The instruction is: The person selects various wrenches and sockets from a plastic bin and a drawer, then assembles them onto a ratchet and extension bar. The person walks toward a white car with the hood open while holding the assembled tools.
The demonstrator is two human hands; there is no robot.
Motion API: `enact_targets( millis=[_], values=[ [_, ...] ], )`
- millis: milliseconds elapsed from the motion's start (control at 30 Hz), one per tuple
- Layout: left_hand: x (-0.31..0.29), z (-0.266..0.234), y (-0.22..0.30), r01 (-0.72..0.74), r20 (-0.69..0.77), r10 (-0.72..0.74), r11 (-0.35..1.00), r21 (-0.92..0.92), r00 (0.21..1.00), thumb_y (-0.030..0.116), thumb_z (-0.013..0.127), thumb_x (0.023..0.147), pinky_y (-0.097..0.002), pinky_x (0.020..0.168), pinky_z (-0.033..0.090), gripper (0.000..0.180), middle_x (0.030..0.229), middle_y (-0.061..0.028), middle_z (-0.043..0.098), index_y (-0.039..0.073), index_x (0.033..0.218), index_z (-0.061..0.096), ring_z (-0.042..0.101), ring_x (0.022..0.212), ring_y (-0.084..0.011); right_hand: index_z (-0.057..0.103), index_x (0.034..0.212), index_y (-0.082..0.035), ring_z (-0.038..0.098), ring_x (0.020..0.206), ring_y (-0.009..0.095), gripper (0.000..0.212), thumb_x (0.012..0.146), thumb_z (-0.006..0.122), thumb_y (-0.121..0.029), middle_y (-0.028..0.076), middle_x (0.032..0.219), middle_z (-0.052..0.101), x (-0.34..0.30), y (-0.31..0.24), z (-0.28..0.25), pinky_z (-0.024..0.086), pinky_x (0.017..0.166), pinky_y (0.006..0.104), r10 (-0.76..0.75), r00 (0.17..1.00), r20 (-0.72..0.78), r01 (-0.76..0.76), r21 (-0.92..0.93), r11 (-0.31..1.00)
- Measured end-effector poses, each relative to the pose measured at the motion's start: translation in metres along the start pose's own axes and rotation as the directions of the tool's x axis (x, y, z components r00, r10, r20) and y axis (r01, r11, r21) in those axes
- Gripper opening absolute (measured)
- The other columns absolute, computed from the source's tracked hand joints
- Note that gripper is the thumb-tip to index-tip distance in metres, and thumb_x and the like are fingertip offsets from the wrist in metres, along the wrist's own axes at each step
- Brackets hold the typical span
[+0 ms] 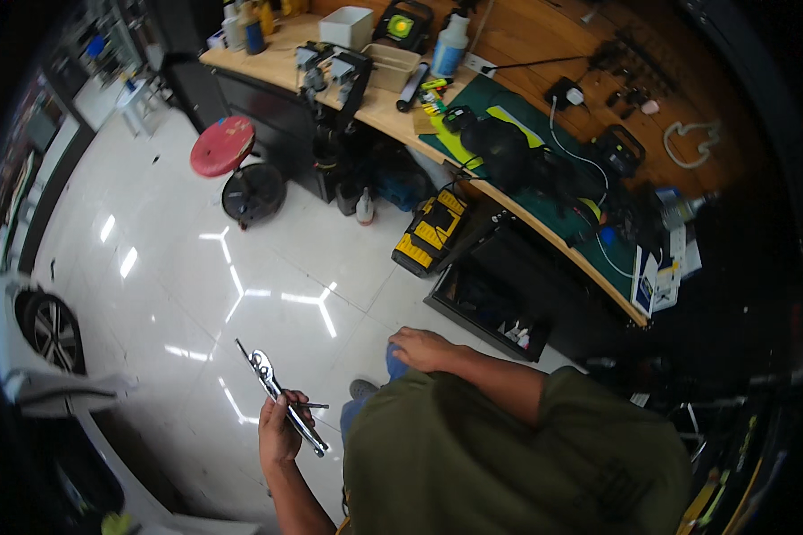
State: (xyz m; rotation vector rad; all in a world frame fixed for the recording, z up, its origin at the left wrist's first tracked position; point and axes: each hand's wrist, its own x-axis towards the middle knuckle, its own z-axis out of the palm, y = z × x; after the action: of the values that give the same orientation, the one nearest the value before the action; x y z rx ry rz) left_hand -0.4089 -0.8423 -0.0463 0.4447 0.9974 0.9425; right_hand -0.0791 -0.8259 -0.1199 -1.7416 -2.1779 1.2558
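Note:
My left hand [280,434] is closed around shiny chrome locking pliers [267,373], held over the floor on the left. Their jaw end points up and away. A thin dark rod [241,349] sticks out at the jaws; whether they clamp it cannot be made out. Another slim dark piece [312,406] juts to the right from between my fingers. My right hand [422,349] lies over my knee in blue jeans [396,364], with no tool in it and its fingers draped downward.
A wooden workbench [393,120] with a green mat runs across the far right. Below it are an open black drawer [482,312] and a yellow-black toolbox [433,230]. A red stool [224,147] stands farther off. At the left is a car wheel [53,332].

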Motion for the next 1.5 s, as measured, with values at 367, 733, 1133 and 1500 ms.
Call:
enact_targets(
  millis=[367, 733, 1133, 1500],
  values=[
    [0.193, -0.009, 0.139, 0.066, 0.028, -0.066, 0.998, 0.004, 0.997, 0.018, 0.058, 0.087, -0.0296, 0.054, 0.046, 0.014, 0.088, -0.0115, 0.060, 0.006, 0.093, 0.055, 0.056, 0.061, -0.0168, 0.058, 0.114, -0.003, 0.061, 0.099, 0.029, 0.035, 0.091, 0.052, -0.028, 0.017, 0.108, 0.062, 0.227, -0.020, -0.069, 0.047, 0.087, 0.0376, 0.153, 0.986, -0.068, -0.125, 0.313, 0.942],
    [0.337, -0.039, 0.352, -0.315, -0.232, 0.300, 0.949, -0.027, 0.925, 0.008, 0.053, 0.081, -0.0266, 0.054, 0.044, 0.016, 0.098, -0.0128, 0.059, 0.001, 0.096, 0.056, 0.054, 0.066, -0.0159, 0.049, 0.121, 0.001, 0.059, 0.072, 0.014, 0.032, 0.096, 0.042, -0.017, 0.007, 0.087, 0.061, 0.514, -0.289, -0.206, 0.050, 0.066, 0.0287, -0.453, 0.805, 0.383, 0.108, 0.656, 0.747],
    [0.468, -0.297, 0.578, -0.348, -0.351, 0.264, 0.916, -0.202, 0.898, 0.015, 0.054, 0.085, -0.0255, 0.054, 0.045, 0.024, 0.111, -0.0170, 0.058, 0.002, 0.105, 0.053, 0.052, 0.065, -0.0141, 0.048, 0.122, -0.002, 0.060, 0.076, 0.017, 0.033, 0.090, 0.052, -0.009, 0.012, 0.093, 0.062, 0.807, -0.467, -0.191, 0.051, 0.071, 0.0313, -0.381, 0.772, 0.509, -0.323, 0.830, 0.454],
    [0.612, -0.487, 0.834, -0.291, 0.030, 0.350, 0.820, -0.493, 0.936, 0.026, 0.055, 0.090, -0.0291, 0.051, 0.050, 0.026, 0.084, -0.0138, 0.058, 0.004, 0.076, 0.054, 0.059, 0.073, -0.0224, 0.039, 0.131, -0.003, 0.056, 0.070, 0.014, 0.044, 0.088, 0.046, -0.004, 0.008, 0.089, 0.056, 1.086, -0.682, -0.219, 0.048, 0.068, 0.0270, -0.560, 0.666, 0.493, -0.231, 0.850, 0.474]
  ],
)
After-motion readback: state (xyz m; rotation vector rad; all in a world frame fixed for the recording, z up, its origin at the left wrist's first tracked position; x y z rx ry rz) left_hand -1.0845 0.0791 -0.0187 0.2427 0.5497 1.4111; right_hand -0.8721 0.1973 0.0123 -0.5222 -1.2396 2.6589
